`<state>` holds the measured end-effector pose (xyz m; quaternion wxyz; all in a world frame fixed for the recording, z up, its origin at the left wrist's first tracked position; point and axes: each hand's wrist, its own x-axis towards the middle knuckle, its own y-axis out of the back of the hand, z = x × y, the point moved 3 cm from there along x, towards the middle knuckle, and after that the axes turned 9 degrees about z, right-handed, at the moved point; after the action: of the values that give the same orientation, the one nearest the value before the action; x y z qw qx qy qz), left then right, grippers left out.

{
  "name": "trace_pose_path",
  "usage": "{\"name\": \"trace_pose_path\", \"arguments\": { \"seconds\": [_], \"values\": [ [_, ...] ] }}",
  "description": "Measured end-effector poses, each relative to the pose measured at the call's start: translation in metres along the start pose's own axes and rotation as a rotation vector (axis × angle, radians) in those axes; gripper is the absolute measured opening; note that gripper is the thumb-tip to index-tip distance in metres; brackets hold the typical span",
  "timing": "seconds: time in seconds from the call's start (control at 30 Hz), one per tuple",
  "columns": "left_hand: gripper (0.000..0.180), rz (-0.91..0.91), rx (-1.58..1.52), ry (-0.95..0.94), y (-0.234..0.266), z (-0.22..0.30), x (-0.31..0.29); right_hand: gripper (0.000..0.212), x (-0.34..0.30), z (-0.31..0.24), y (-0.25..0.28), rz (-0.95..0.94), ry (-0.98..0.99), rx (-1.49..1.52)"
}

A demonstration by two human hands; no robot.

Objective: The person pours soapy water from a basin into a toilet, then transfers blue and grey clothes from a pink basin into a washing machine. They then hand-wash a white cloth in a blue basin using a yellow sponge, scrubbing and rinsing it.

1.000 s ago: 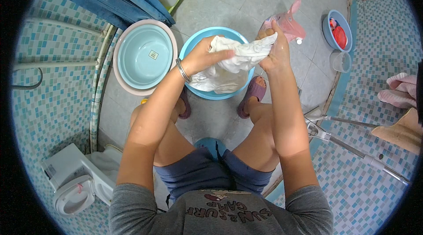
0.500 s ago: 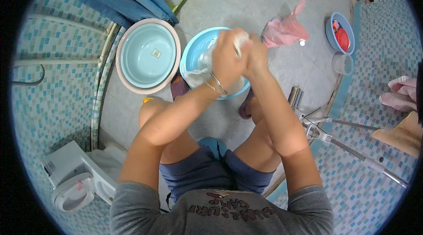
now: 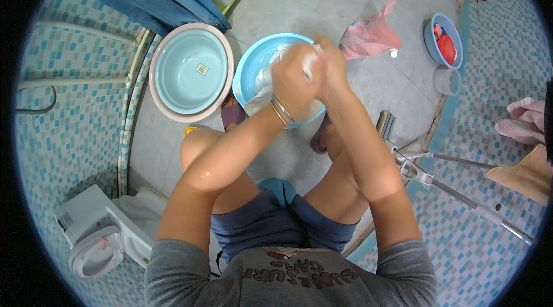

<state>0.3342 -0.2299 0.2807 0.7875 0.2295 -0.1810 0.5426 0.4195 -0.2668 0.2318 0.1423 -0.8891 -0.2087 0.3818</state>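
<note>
Above a light blue basin (image 3: pixel 241 71) on the floor, both my hands are closed tightly on a white cloth (image 3: pixel 309 65). My left hand (image 3: pixel 292 76), below silver bangles (image 3: pixel 281 110) on its wrist, presses against my right hand (image 3: pixel 333 71). Only a small part of the gripped cloth shows between them; the fingers are somewhat blurred. More wet-looking white fabric (image 3: pixel 263 82) lies in the basin beneath, partly hidden by my left hand and forearm.
Left of the basin, an empty pale blue basin (image 3: pixel 192 71) sits inside a pink one (image 3: pixel 155 91). A pink plastic bag (image 3: pixel 368 39) stands to the right. Farther right are a blue basin with red items (image 3: pixel 429 42), a clear tub (image 3: pixel 447 82) and a mop (image 3: pixel 452 190).
Both hands stay closed together on the white cloth, shifting only slightly with a small wrist turn. The whole view has moved a little.
</note>
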Motion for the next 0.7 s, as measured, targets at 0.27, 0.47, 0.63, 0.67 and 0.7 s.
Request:
{"name": "trace_pose_path", "arguments": {
  "seconds": [0.27,0.47,0.63,0.67,0.7],
  "values": [
    [0.018,-0.059,-0.053,-0.016,-0.001,-0.009,-0.001,0.022,-0.011,-0.002,-0.005,0.086,-0.002,0.034],
    [0.016,-0.472,-0.496,0.981,0.017,-0.041,0.038,0.030,-0.016,-0.034,0.009,-0.133,0.082,0.242],
    [0.020,-0.772,-0.505,0.790,0.026,-0.038,0.031,0.034,-0.015,-0.045,0.019,-0.032,0.093,0.220],
    [0.020,-0.723,-0.532,0.798,0.026,-0.039,0.030,0.035,-0.017,-0.045,0.017,0.046,0.092,0.214],
    [0.019,-0.669,-0.558,0.798,0.026,-0.039,0.030,0.037,-0.018,-0.046,0.010,0.119,0.095,0.207]
  ]
}}
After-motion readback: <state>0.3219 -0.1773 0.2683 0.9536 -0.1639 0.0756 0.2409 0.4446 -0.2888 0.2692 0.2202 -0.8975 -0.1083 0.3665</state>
